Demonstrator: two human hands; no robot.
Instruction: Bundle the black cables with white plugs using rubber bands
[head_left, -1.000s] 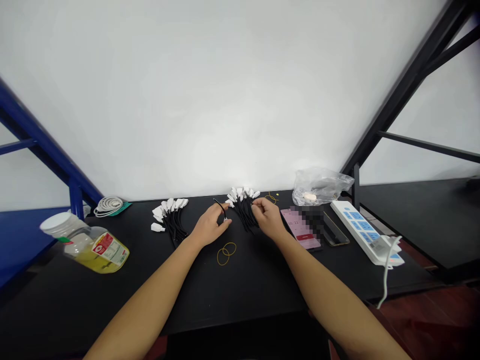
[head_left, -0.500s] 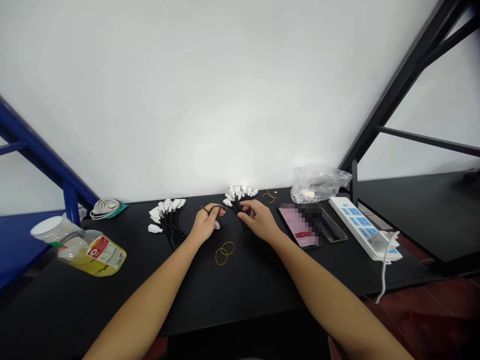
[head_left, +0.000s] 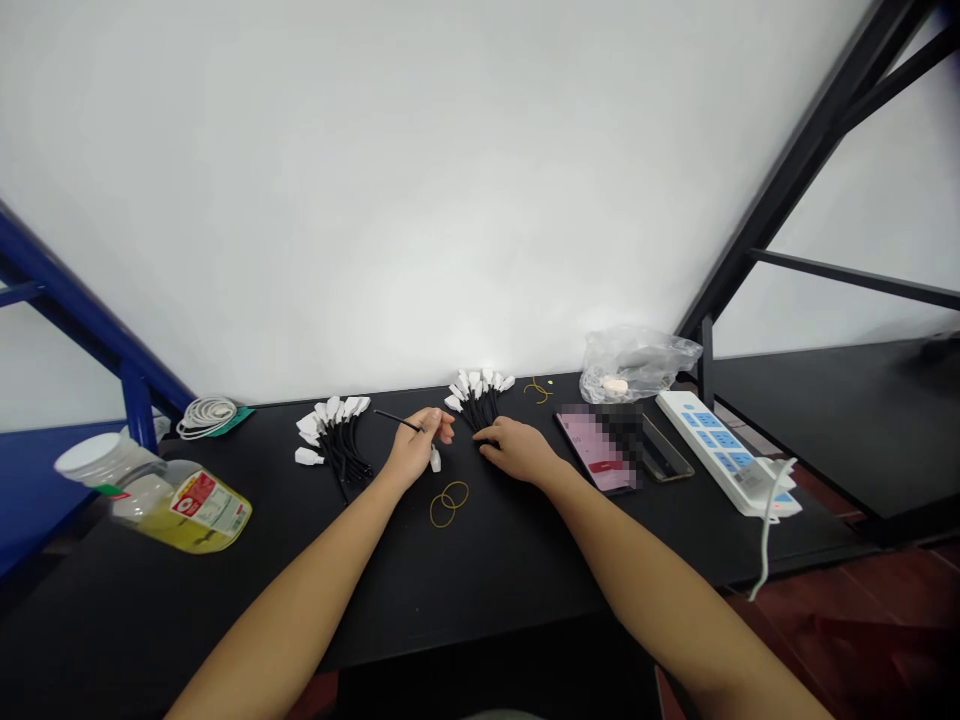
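Note:
My left hand (head_left: 417, 447) pinches a short black cable (head_left: 397, 419) whose white connector (head_left: 436, 460) hangs below the fingers. My right hand (head_left: 517, 450) rests at the lower end of a fanned bundle of black cables with white connectors (head_left: 474, 384); its fingers are bent, and whether they grip a cable is hidden. Left of my left hand lies another fan of black cables with white connectors (head_left: 334, 415). Two yellow rubber bands (head_left: 448, 504) overlap on the black table (head_left: 450, 590) just below my hands.
A plastic jar (head_left: 180, 500) and a coiled white cable (head_left: 208, 416) are at the left. Rightward lie yellow bands (head_left: 538, 391), a plastic bag (head_left: 637, 362), a pink-screened phone (head_left: 592, 450), a dark phone (head_left: 666, 450) and a white power strip (head_left: 720, 450).
My right hand has moved down slightly to the cable ends. The cable in my left hand has turned, its black end now pointing up and left, its white connector hanging more visibly.

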